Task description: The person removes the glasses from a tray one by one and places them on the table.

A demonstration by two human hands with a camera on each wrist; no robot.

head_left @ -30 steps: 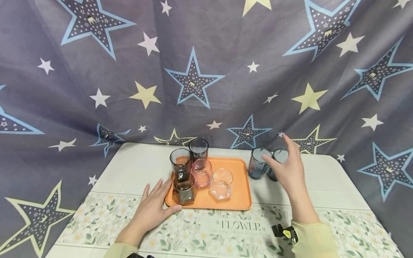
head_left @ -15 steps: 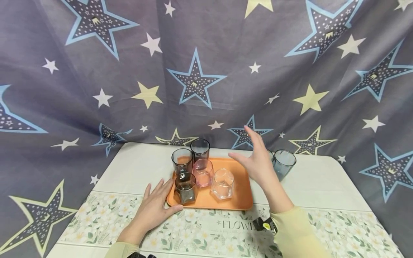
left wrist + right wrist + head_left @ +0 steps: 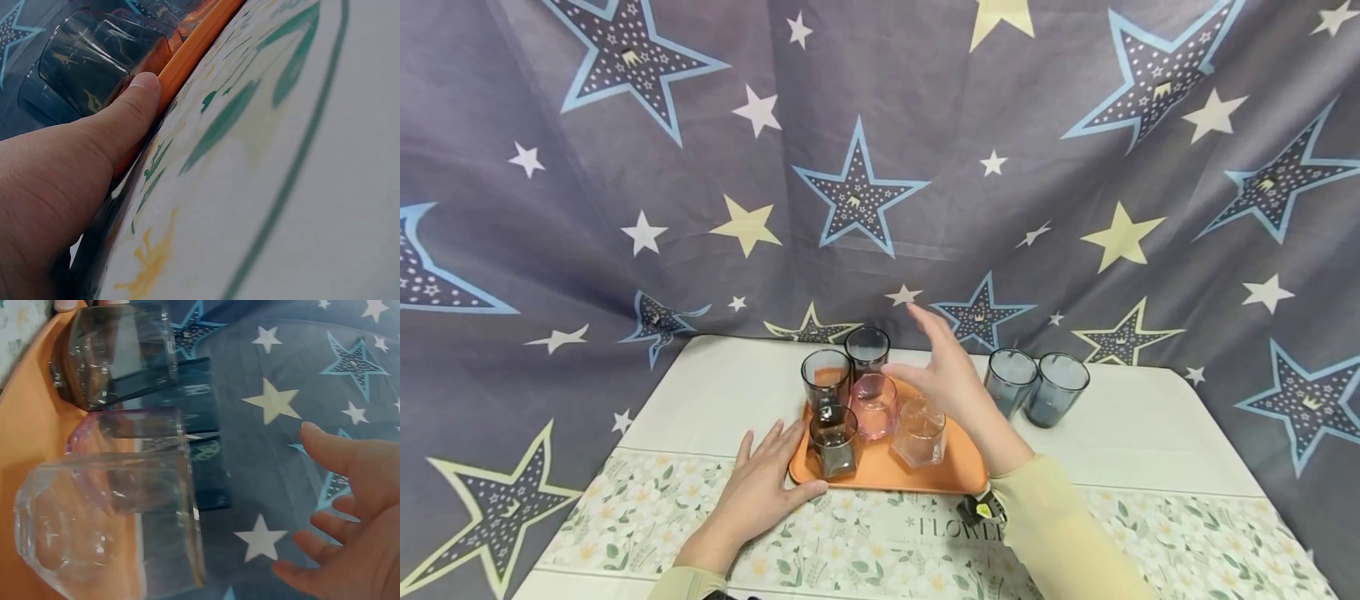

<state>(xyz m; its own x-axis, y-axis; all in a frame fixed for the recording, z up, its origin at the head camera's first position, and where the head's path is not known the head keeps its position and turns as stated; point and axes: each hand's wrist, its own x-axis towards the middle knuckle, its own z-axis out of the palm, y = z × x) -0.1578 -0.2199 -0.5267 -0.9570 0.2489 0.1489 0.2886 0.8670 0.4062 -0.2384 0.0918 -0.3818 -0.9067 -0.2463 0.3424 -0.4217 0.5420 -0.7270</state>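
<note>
An orange tray (image 3: 962, 468) bears several glasses. A smoky dark glass (image 3: 835, 446) stands at its front left, a pink glass (image 3: 874, 410) mid-tray and a clear faceted glass (image 3: 920, 437) to the right of that. Two grey tumblers, one at the left (image 3: 824, 385) and one farther back (image 3: 868, 350), stand behind. My left hand (image 3: 758, 485) rests with fingers spread at the tray's front left corner; its thumb (image 3: 128, 112) lies against the orange rim. Above the tray's right side hovers my right hand (image 3: 953, 379), holding nothing, thumb and fingers apart, near the pink and clear glasses.
To the right of the tray, two blue-grey tumblers (image 3: 1011, 382) (image 3: 1057, 390) stand side by side on the white tablecloth (image 3: 1150, 433). A floral band with lettering (image 3: 958, 527) runs along the front. A star-patterned curtain (image 3: 925, 100) hangs behind the table.
My right hand has swept left from in front of the two blue-grey tumblers to over the tray's right side, still holding nothing. The left hand has kept its place at the tray corner.
</note>
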